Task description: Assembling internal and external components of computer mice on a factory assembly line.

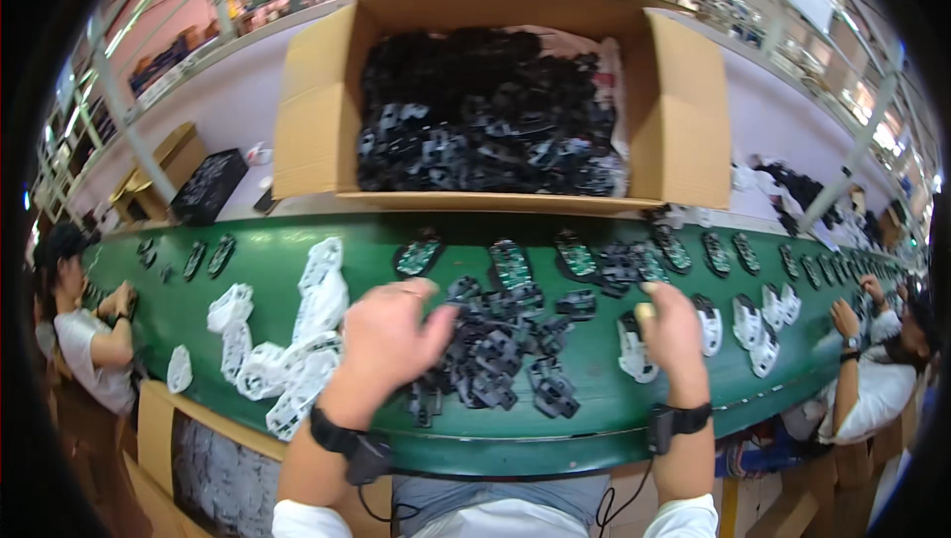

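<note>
My left hand (386,335) hovers at the left edge of a heap of black plastic parts (495,350). Its thumb stands apart from the fingers, with nothing visible in the gap. My right hand (676,335) is curled, thumb and fingertips close together; whatever it may hold is hidden. Just left of it lies a white mouse shell (634,350). Beyond its fingers sit a green circuit board (649,266) and more black parts (619,266). Other boards in dark mouse bases (510,263) form a row along the belt's far side.
White shells in plastic wrap (322,290) lie left on the green belt (555,449). A large cardboard box (495,203) of black parts stands beyond. More white shells (748,323) lie right. Co-workers sit left (94,340) and right (872,379). A lower box (154,429) stands near left.
</note>
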